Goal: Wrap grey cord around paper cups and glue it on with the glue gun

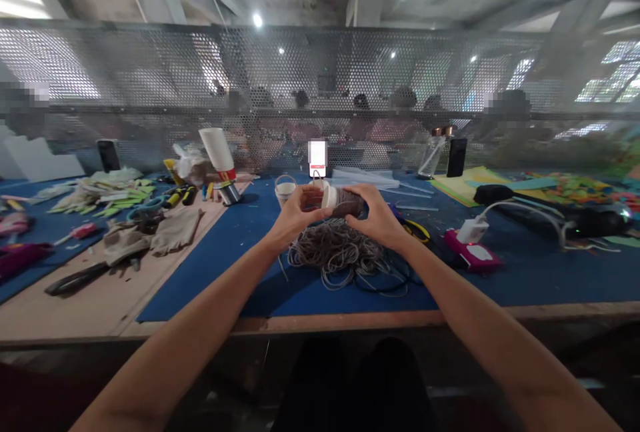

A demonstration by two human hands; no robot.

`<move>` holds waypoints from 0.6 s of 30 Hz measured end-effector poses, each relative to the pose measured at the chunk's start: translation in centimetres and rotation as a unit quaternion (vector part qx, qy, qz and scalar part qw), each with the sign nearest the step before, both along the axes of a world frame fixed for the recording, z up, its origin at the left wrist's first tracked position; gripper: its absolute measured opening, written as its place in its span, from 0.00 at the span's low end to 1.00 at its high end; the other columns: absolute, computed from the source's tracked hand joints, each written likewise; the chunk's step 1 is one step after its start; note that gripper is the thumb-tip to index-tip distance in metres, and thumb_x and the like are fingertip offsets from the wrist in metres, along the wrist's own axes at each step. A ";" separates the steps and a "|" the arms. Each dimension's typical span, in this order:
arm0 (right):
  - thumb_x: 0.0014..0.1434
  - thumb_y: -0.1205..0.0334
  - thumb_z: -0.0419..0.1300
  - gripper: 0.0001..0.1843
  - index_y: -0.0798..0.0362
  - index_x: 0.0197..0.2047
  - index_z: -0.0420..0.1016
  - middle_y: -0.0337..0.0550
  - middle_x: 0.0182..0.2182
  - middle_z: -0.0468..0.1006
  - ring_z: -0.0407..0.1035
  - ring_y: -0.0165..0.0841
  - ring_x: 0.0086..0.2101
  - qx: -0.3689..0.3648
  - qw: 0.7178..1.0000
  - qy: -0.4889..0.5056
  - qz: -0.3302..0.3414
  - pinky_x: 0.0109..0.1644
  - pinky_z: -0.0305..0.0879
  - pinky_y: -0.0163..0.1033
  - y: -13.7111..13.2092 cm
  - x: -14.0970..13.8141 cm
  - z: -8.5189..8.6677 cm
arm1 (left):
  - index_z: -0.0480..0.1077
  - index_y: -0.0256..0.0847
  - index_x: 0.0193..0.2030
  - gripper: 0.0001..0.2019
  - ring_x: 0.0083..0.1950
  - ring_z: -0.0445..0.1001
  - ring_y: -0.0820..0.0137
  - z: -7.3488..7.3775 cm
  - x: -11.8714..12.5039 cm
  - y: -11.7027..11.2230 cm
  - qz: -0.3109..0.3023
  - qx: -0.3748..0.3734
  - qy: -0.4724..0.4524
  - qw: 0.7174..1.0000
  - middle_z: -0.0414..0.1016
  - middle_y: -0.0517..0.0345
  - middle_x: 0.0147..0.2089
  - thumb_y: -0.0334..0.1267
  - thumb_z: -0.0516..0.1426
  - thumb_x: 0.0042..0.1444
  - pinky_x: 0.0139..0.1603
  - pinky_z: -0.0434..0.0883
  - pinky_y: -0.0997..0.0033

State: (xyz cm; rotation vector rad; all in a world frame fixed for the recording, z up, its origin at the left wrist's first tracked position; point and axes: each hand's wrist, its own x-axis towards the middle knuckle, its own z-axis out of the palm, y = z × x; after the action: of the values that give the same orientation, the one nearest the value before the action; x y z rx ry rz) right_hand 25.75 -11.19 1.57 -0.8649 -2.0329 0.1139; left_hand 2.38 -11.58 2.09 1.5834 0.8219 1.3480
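Held sideways between both hands is a white cup [329, 196] with grey-brown cord wound round its lower part. My left hand [300, 211] grips the white rim end, fingers curled over it. My right hand [374, 213] closes round the cord-wrapped end, thumb below and fingers above. Just beneath lies a loose heap of grey cord [340, 252] on the blue mat [200, 292]. Behind my left hand stands another white cup [286, 190] with a looped handle.
A pink power socket [473, 252] with a white plug sits to the right. Gloves [177, 231] and a black-handled tool [75, 280] lie left. A tilted white roll [217, 149], a glass jar [431, 155] and a phone [317, 157] stand before the mesh partition [165, 85].
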 end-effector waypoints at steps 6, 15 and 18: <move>0.57 0.65 0.64 0.34 0.42 0.67 0.67 0.49 0.59 0.72 0.66 0.52 0.61 0.064 0.995 -0.054 -0.053 0.64 0.65 0.61 0.0 0.0 -0.3 | 0.77 0.39 0.37 0.11 0.68 0.70 0.53 0.4 0.1 -0.5 -0.004 0.032 0.002 0.999 0.76 0.43 0.62 0.44 0.68 0.55 0.72 0.62 0.50; 0.61 0.64 0.64 0.36 0.41 0.70 0.63 0.49 0.61 0.71 0.64 0.51 0.61 0.112 0.984 -0.108 -0.089 0.63 0.64 0.58 -0.7 -0.3 -0.2 | 0.83 0.39 0.37 0.13 0.41 0.76 0.65 -0.3 0.0 0.0 0.091 0.052 0.031 0.994 0.81 0.53 0.39 0.46 0.70 0.50 0.47 0.72 0.64; 0.63 0.63 0.64 0.34 0.42 0.70 0.63 0.49 0.62 0.71 0.64 0.50 0.62 0.117 0.983 -0.110 -0.086 0.63 0.64 0.57 -0.7 -0.2 -0.3 | 0.83 0.39 0.35 0.12 0.38 0.75 0.68 -0.3 0.0 0.0 0.071 0.012 -0.002 0.997 0.81 0.54 0.35 0.45 0.71 0.49 0.46 0.72 0.65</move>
State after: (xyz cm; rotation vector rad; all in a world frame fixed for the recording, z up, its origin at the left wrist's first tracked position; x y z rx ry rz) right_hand 25.52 -11.92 1.31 -0.9297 -2.1103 -0.3226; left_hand 2.36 -11.58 1.77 1.5640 0.9348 1.4661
